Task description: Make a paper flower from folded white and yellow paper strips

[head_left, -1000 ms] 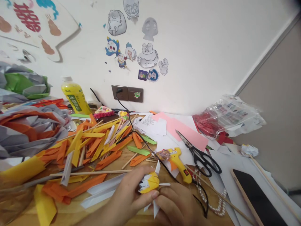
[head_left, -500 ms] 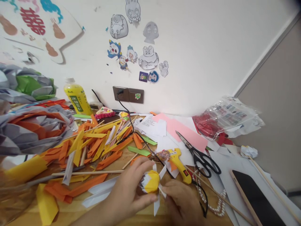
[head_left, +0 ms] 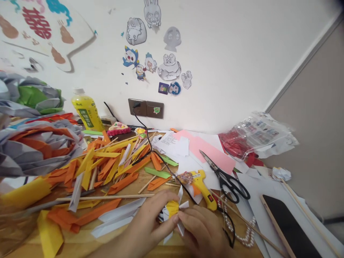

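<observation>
Pinching paper flower (head_left: 172,209) between left hand (head_left: 150,224) and right hand (head_left: 202,231), both grips clamped.

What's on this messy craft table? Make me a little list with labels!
left hand: pinching a yellow and white folded paper piece
right hand: pinching the same piece from the other side
glue gun: yellow, lying just behind the hands
scissors: black handles, on white paper to the right
folded paper strips: orange, yellow and white, piled on the left
drink bottle: yellow, upright by the wall
phone: dark screen, far right
wall stickers: cartoon figures above the socket
</observation>
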Demonstrator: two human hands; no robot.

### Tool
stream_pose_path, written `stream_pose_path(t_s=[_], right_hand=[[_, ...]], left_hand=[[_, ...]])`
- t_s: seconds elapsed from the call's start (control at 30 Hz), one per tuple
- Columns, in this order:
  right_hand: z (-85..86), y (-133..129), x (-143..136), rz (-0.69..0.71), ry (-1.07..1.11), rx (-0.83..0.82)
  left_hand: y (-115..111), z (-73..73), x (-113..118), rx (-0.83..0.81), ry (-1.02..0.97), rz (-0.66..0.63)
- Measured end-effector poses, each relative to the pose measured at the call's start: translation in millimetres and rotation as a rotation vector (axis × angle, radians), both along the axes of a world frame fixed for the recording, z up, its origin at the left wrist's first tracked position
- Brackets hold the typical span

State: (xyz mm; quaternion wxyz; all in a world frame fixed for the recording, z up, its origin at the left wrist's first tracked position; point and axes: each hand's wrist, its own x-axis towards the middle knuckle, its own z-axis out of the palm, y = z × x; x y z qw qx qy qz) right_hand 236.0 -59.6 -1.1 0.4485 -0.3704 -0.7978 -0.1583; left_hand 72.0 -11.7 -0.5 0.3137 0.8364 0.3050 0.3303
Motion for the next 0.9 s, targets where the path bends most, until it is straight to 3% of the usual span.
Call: stream_pose_path(t_s=[0.23,0.43,0.67,0.8,0.9], right_hand=[[2.7,-2.0,1.6,0.023,-0.006,0.052],[3.7,1.3,-3.3,0.032,-0.017,-0.024],[-4.6,-1.2,0.8,0.073,-0.085,-0.020],[-4.6,-1.3,0.5,0.081,-0.029,-0.080],[-4.0,-1.3,1.2,0.058,0.086,-0.191]], left_hand=[[2.9,7.1,1.3,-0.166,-0.091,0.065],[2.5,8.3,2.9,-0.196,-0.071,-0.024],[1.2,8.3,5.6,-0.245,-0.072,0.009],[2.7,8.3,1.9,-0.223,-0.025,-0.005],[4.9,8.2,-2.6,-0.113,-0.052,-0.077]])
